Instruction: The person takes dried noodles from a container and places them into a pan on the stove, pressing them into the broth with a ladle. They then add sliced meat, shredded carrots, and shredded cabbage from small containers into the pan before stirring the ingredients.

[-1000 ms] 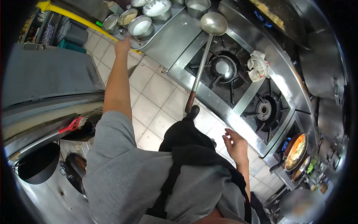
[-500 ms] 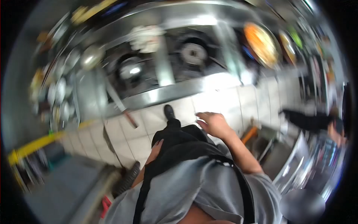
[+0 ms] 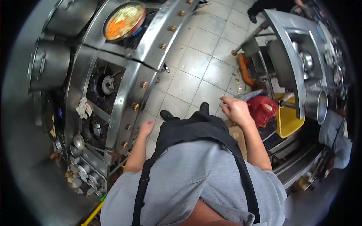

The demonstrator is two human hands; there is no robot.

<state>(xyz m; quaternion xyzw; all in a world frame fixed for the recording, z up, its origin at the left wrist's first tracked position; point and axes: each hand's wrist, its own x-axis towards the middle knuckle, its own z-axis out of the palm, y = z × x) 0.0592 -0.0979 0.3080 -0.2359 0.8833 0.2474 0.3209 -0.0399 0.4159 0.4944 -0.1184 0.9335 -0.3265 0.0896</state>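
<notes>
My left hand hangs beside the stove front, close to its brass-coloured knobs. Its fingers are curled in, and nothing shows in them. Over the floor on the other side, my right hand is held out with loosely bent fingers apart and no object in it. Beside and below that hand lies a red cloth or bag, which it does not visibly touch. On the far burner a wide pan holds shredded orange and pale green food.
Large metal pots stand behind the stove; a crumpled cloth and a ladle lie nearer. Right are a steel sink table, a yellow bin and an orange pipe. Another person's dark-clothed leg shows beyond the tiled floor.
My body has turned right, so the stove now runs along my left and the floor aisle lies ahead. My left hand has come forward from beside my thigh. Both feet now show.
</notes>
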